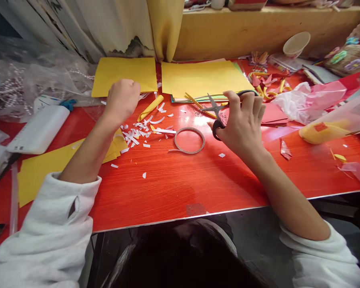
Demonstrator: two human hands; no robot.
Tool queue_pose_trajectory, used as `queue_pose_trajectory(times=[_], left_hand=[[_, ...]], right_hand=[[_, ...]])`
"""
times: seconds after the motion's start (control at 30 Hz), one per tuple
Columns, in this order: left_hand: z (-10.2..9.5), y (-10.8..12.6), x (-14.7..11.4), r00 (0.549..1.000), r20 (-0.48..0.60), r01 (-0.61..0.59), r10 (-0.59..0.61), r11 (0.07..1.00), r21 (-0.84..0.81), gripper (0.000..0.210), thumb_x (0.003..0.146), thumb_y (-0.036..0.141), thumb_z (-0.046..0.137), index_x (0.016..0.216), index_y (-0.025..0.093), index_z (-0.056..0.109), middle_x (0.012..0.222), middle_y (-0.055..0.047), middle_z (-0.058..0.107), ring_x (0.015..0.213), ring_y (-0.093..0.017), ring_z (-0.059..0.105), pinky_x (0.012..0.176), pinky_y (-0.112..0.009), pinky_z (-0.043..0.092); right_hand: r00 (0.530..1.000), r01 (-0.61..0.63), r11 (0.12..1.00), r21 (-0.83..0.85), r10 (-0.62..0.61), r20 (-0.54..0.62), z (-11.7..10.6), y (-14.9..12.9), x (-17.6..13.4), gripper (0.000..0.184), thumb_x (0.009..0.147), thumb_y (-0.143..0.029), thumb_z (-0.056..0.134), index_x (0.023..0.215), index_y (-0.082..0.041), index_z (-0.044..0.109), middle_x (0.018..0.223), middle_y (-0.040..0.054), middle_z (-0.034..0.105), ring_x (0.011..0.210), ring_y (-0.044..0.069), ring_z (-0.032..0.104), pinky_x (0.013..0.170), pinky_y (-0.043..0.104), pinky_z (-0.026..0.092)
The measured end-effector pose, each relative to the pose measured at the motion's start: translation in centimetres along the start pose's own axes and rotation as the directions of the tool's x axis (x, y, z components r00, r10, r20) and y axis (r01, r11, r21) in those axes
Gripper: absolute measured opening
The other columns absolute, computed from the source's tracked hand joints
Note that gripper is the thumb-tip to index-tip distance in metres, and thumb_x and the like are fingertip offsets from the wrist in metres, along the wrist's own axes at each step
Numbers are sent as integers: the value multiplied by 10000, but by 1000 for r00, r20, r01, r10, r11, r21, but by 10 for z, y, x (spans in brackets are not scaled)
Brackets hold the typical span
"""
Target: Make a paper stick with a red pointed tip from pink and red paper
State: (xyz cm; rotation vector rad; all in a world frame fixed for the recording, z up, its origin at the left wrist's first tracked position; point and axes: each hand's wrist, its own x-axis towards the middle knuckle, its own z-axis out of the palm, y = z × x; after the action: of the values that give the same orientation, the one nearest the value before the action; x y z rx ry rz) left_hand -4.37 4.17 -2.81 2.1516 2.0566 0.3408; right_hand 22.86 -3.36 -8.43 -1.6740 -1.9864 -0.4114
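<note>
My left hand (123,98) is closed in a fist by the front edge of a yellow sheet (126,74). Its fingertips face away from me, so anything inside them is hidden. On the right, my right hand (243,122) grips black-handled scissors (215,107), with the blades spread apart and pointing left. Between the hands lie a rolled yellow paper piece (151,108), white paper scraps (133,138) and a thin coiled strip (195,152). A stack of coloured paper with yellow on top (201,78) lies just beyond the scissors.
More yellow sheets (48,164) lie under my left forearm, near a white bottle (39,130). Plastic bags of beads (10,92) fill the far left. At right are red paper (274,114), crumpled white plastic (297,102), a clear container (339,120) and a white bowl (297,44).
</note>
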Motion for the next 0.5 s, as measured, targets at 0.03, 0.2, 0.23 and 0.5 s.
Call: queue_pose_trajectory(times=[0.03, 0.2, 0.23, 0.5], left_hand=[[-1, 0, -1, 995, -78, 56, -59, 997, -44, 477, 933, 476, 217, 758, 168, 536, 647, -25, 445, 634, -120, 267, 596, -333, 191], [8, -6, 2, 977, 106, -162, 184, 969, -185, 336, 869, 472, 437, 803, 193, 612, 663, 27, 525, 676, -86, 409, 644, -269, 324], [12, -8, 5, 984, 44, -163, 173, 970, -179, 230, 826, 380, 501, 818, 189, 628, 720, 14, 586, 696, -102, 443, 673, -280, 345], [21, -5, 12, 973, 71, -201, 220, 956, -213, 194, 747, 253, 525, 835, 171, 678, 857, -69, 705, 817, -218, 608, 740, -340, 433]], right_hand=[[1000, -8, 1000, -3, 8, -12, 0, 3, 1, 593, 781, -273, 548, 1332, -247, 330, 1142, 151, 426, 1114, 380, 408, 844, 602, 361], [995, -100, 995, -16, 100, 28, 0, 20, 6, 524, 778, -242, 538, 1280, -225, 389, 1152, 188, 452, 1113, 373, 385, 884, 580, 325], [992, -121, 993, -15, 121, 42, 0, 23, 7, 510, 777, -237, 535, 1268, -208, 399, 1151, 196, 448, 1122, 381, 378, 889, 585, 315], [987, -158, 986, -49, 159, 16, -2, 32, 11, 524, 719, -208, 572, 1229, -180, 454, 1126, 195, 484, 1081, 367, 400, 880, 557, 313]])
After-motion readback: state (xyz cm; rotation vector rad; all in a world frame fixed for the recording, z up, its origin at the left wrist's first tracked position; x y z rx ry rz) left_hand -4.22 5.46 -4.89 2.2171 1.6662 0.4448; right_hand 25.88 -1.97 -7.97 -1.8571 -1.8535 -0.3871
